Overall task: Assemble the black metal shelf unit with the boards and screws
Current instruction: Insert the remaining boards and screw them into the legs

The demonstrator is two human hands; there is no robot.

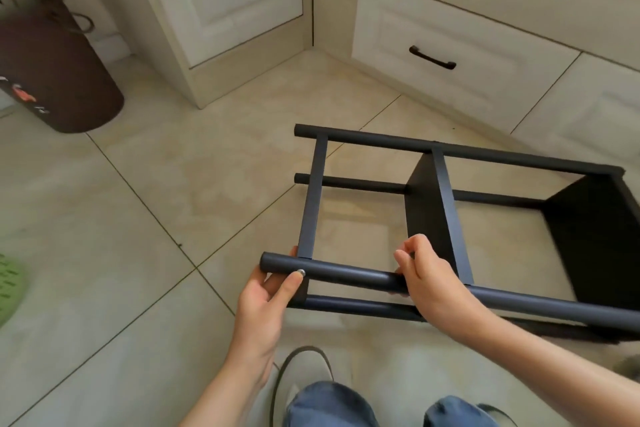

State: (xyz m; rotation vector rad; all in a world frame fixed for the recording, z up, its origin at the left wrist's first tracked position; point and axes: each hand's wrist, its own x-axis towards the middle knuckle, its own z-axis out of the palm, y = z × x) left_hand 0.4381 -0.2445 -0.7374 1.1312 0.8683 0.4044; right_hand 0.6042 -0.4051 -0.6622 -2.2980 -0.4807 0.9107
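The black metal shelf unit [446, 149] lies on its side on the tiled floor, its round posts running left to right. Two black boards are fixed in it: one in the middle [427, 208] and one at the right end [595, 239]. My left hand [268, 298] grips the left end of the nearest post [349, 274], the thumb beside a silver screw head [301, 272]. My right hand [427, 276] grips the same post further right, with thumb and forefinger pinched together above it; whether they hold anything is hidden.
A brown cylindrical bin [52, 69] stands at the far left. Cream cabinets with a black-handled drawer [433, 57] line the back. A green perforated item [8, 288] shows at the left edge. My knees in jeans [332, 406] are at the bottom.
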